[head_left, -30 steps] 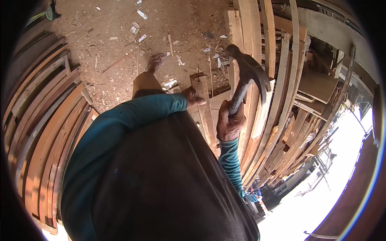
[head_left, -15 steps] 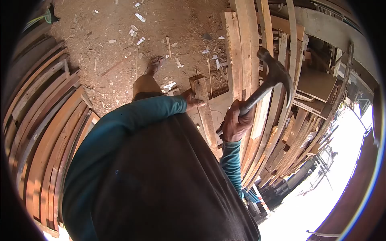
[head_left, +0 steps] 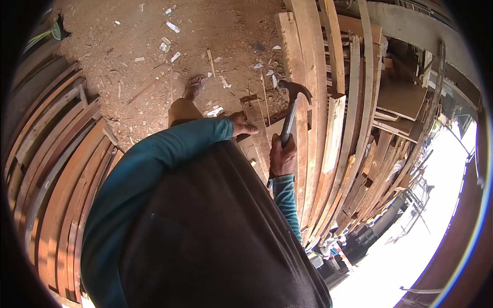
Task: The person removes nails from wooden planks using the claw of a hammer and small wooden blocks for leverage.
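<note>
My right hand (head_left: 283, 155) is wrapped round the handle of a claw hammer (head_left: 290, 114). The metal head points away from me, its claw curving to the right. My left hand (head_left: 241, 124) grips the side of a short wooden board (head_left: 255, 114) near its far end, thumb lying across the top face. The hammer head is beyond and to the right of that board, apart from it. The board's near end is partly hidden by my dark shirt front.
Long timber planks (head_left: 308, 66) run along my right, with more stacked wood (head_left: 375, 169) beyond. Wooden frames (head_left: 61, 195) lean together on the left. Wood chips and white scraps cover the dirt floor (head_left: 138, 77). My bare foot (head_left: 193, 87) stands ahead.
My right hand has brought the hammer down and to the left, closer to the short board. The left hand keeps its hold on the board.
</note>
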A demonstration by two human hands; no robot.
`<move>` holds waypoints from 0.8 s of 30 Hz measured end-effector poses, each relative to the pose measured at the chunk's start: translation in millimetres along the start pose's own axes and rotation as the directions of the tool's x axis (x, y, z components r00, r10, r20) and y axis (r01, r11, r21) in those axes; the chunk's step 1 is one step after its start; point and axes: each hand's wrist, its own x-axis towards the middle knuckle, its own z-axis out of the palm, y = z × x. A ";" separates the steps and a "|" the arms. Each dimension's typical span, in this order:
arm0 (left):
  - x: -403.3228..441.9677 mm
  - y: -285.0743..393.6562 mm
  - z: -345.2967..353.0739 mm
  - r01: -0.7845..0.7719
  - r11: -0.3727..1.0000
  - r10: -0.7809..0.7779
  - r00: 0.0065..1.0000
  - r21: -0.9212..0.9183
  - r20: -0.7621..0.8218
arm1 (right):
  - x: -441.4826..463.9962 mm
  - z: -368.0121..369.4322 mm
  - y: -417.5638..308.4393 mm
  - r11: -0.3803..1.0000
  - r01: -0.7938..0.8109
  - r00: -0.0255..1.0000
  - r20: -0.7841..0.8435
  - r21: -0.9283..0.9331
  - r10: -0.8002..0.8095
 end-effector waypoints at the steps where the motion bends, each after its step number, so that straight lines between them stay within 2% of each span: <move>1: 28.5 -43.8 -0.8 -0.161 0.983 0.165 0.986 -0.093 0.039 | 2.2 -1.2 7.7 1.000 -0.012 1.000 -0.022 0.004 0.012; 4: 17.3 -29.0 -2.9 -0.121 0.986 0.125 0.992 -0.116 0.025 | 2.9 -0.4 29.1 0.998 -0.053 0.998 -0.033 -0.019 0.052; 5: 8.7 -14.7 -5.6 -0.035 0.999 0.036 0.999 0.034 -0.030 | 1.9 0.3 33.0 0.998 -0.059 0.998 -0.035 -0.035 0.057; 6: 9.8 -17.8 -7.7 -0.031 0.999 0.032 0.999 0.037 -0.035 | 0.6 0.7 37.5 0.996 -0.066 0.997 -0.036 -0.052 0.064; 8: 18.8 -33.1 -11.3 -0.094 0.995 0.093 0.996 0.031 0.013 | -0.2 7.0 63.2 0.994 -0.095 0.995 -0.020 -0.061 0.094; 10: 27.6 -46.4 -15.2 -0.152 0.988 0.150 0.986 0.025 0.074 | -4.9 9.3 78.7 0.996 -0.081 0.990 0.121 0.031 0.077; 12: 33.2 -57.5 -18.8 -0.175 0.984 0.172 0.979 0.023 0.111 | -8.4 14.5 93.8 0.997 -0.068 0.991 0.118 0.047 0.062; 14: 28.8 -48.0 -18.0 -0.128 0.991 0.121 0.983 0.048 0.137 | -9.5 15.1 98.6 0.997 -0.048 0.992 0.117 0.061 0.041; 16: 30.1 -44.7 -21.8 -0.088 0.995 0.077 0.976 0.049 0.203 | -7.6 12.1 93.7 0.994 -0.105 0.982 0.162 0.015 0.101; 18: 58.0 -77.2 -37.5 0.104 0.953 -0.178 0.952 0.285 0.248 | -6.4 16.7 82.2 0.994 -0.082 0.987 0.147 0.077 0.070; 19: 53.2 -78.6 -34.3 0.110 0.953 -0.183 0.952 0.284 0.247 | -8.7 19.4 81.3 0.990 -0.061 0.989 0.139 0.128 0.043; 20: 46.1 -81.8 -27.5 0.102 0.988 -0.128 0.962 0.119 0.240 | -10.4 19.9 83.3 0.989 -0.067 0.988 0.144 0.129 0.049; 21: 41.0 -82.6 -21.8 0.083 0.996 -0.071 0.973 -0.046 0.221 | -7.3 19.7 83.6 0.991 -0.125 0.975 0.190 0.052 0.113; 22: 33.9 -79.8 -16.4 0.056 0.977 -0.016 0.982 -0.207 0.190 | -4.7 20.9 84.3 0.984 -0.176 0.957 0.230 -0.025 0.177; 23: 25.9 -76.2 -10.2 0.025 0.932 0.033 0.987 -0.361 0.154 | -7.2 24.7 87.1 0.984 -0.176 0.957 0.230 -0.021 0.176; 24: 20.0 -71.4 -4.9 -0.014 0.862 0.080 0.991 -0.506 0.109 | -10.5 30.3 89.1 0.985 -0.167 0.974 0.164 0.038 0.158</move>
